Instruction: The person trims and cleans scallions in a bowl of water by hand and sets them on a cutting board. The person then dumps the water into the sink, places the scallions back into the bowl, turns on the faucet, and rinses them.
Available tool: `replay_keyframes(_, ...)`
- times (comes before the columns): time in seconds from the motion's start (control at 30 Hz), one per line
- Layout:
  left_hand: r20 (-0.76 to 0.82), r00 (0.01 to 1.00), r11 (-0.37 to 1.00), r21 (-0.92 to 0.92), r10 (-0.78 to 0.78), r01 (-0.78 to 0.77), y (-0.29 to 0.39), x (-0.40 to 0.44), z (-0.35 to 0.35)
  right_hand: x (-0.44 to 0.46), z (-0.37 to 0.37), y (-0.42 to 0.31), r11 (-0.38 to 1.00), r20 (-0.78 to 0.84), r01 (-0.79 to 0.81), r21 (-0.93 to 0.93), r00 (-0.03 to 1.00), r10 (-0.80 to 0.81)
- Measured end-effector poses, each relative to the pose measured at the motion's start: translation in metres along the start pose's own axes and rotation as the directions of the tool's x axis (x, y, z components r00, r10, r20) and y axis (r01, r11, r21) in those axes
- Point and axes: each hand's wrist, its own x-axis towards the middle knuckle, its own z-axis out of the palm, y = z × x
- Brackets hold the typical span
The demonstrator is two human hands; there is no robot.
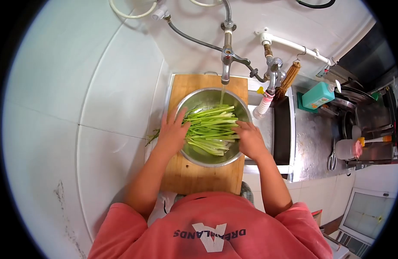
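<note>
A bundle of thin green celery stalks (214, 125) lies across a round steel basin (212, 163), pale ends to the right. Some leafy tips poke out past the left rim. My left hand (172, 131) is over that rim with its fingers spread, touching the leafy side of the bundle. On the opposite side my right hand (250, 139) has its fingers curled over the pale stalk ends; its fingertips are partly hidden. Water runs from the tap (226, 73) into the back of the basin.
Beneath the basin is a wooden board (199, 179) laid over the sink (280, 134). A second tap with a pink-and-white hose (263, 105) and a hanging brush (289, 80) are to the right. The counter holds a teal bottle (318, 96), scissors (332, 159) and pans.
</note>
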Motion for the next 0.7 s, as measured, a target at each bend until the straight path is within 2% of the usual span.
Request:
replay_keyframes(0.03, -0.081, 0.992, 0.892, 0.449, 0.092, -0.046, 0.0, 0.001, 0.006, -0.004, -0.004, -0.002, 0.956, -0.148, -0.115, 0.269, 0.976, 0.159)
replay_keyframes(0.07, -0.098, 0.994, 0.997, 0.043, -0.054, 0.059, 0.0, -0.001, 0.012, -0.008, -0.005, -0.002, 0.828, -0.234, -0.177, 0.533, 0.909, 0.345)
replay_keyframes(0.1, -0.038, 0.98, 0.913, -0.372, -0.197, 0.169, 0.003, -0.006, 0.018, -0.012, -0.007, 0.005, 0.876, -0.278, -0.193, 0.442, 0.899, 0.338)
replay_keyframes(0.13, -0.028, 0.981, 0.911, -0.377, -0.193, 0.168, -0.002, -0.009, 0.025, -0.013, -0.007, 0.007, 0.873, -0.274, -0.204, 0.443, 0.896, 0.349)
replay_keyframes(0.17, 0.032, 0.99, 0.95, -0.279, -0.137, 0.14, -0.011, -0.01, 0.031, -0.012, -0.009, 0.009, 0.733, -0.189, -0.147, 0.664, 0.916, 0.354)
replay_keyframes(0.2, 0.092, 0.992, 0.979, -0.178, -0.085, 0.1, -0.016, -0.009, 0.035, -0.011, -0.012, 0.01, 0.538, -0.111, -0.091, 0.838, 0.937, 0.332)
replay_keyframes(0.23, 0.087, 0.993, 0.98, -0.177, -0.075, 0.09, -0.009, -0.002, 0.029, -0.009, -0.011, 0.002, 0.398, -0.083, -0.081, 0.914, 0.922, 0.379)
replay_keyframes(0.27, 0.356, 0.901, 0.925, -0.191, -0.246, 0.328, 0.003, 0.006, 0.019, -0.009, -0.001, 0.008, 0.542, -0.081, -0.123, 0.831, 0.938, 0.338)
replay_keyframes(0.3, 0.602, 0.708, 0.826, -0.136, -0.37, 0.547, 0.011, 0.01, 0.015, -0.011, 0.006, 0.011, 0.625, -0.012, -0.242, 0.742, 0.928, 0.373)
replay_keyframes(0.33, 0.604, 0.708, 0.828, -0.136, -0.365, 0.543, 0.01, 0.008, 0.021, -0.01, 0.009, 0.007, 0.692, 0.052, -0.351, 0.631, 0.909, 0.413)
replay_keyframes(0.4, 0.337, 0.913, 0.862, -0.365, -0.229, 0.351, 0.005, -0.003, 0.041, -0.016, 0.013, -0.002, 0.725, 0.018, -0.299, 0.621, 0.93, 0.368)
replay_keyframes(0.43, 0.336, 0.913, 0.863, -0.364, -0.229, 0.35, 0.008, -0.005, 0.046, -0.015, 0.014, -0.007, 0.74, 0.003, -0.272, 0.615, 0.939, 0.343)
replay_keyframes(0.47, 0.045, 0.987, 0.97, -0.182, -0.154, 0.16, 0.014, -0.007, 0.051, -0.015, 0.014, -0.012, 0.755, -0.013, -0.245, 0.609, 0.948, 0.318)
replay_keyframes(0.5, -0.091, 0.993, 0.995, -0.071, -0.079, 0.073, 0.014, -0.008, 0.052, -0.011, 0.014, -0.018, 0.872, -0.285, -0.121, 0.474, 0.916, 0.282)
replay_keyframes(0.53, -0.225, 0.974, 0.998, 0.061, -0.002, 0.016, 0.015, -0.008, 0.052, -0.011, 0.007, -0.021, 0.918, -0.411, -0.065, 0.391, 0.88, 0.237)
replay_keyframes(0.57, -0.127, 0.99, 0.989, -0.139, -0.061, 0.043, 0.016, -0.007, 0.047, -0.01, 0.0, -0.024, 0.955, -0.528, -0.03, 0.295, 0.828, 0.189)
replay_keyframes(0.6, -0.017, 0.995, 0.94, -0.33, -0.099, 0.088, 0.015, -0.007, 0.044, -0.014, -0.016, -0.023, 0.911, -0.496, 0.011, 0.413, 0.841, 0.215)
replay_keyframes(0.63, -0.014, 0.995, 0.94, -0.328, -0.102, 0.092, 0.011, -0.008, 0.045, -0.019, -0.037, -0.025, 0.849, -0.46, 0.048, 0.526, 0.856, 0.236)
replay_keyframes(0.67, 0.043, 0.995, 0.944, -0.315, -0.091, 0.1, 0.006, -0.009, 0.048, -0.026, -0.068, -0.036, 0.812, -0.526, 0.14, 0.567, 0.82, 0.226)
replay_keyframes(0.7, 0.102, 0.992, 0.947, -0.301, -0.081, 0.108, 0.002, -0.012, 0.05, -0.03, -0.102, -0.056, 0.788, -0.731, 0.363, 0.497, 0.665, 0.154)
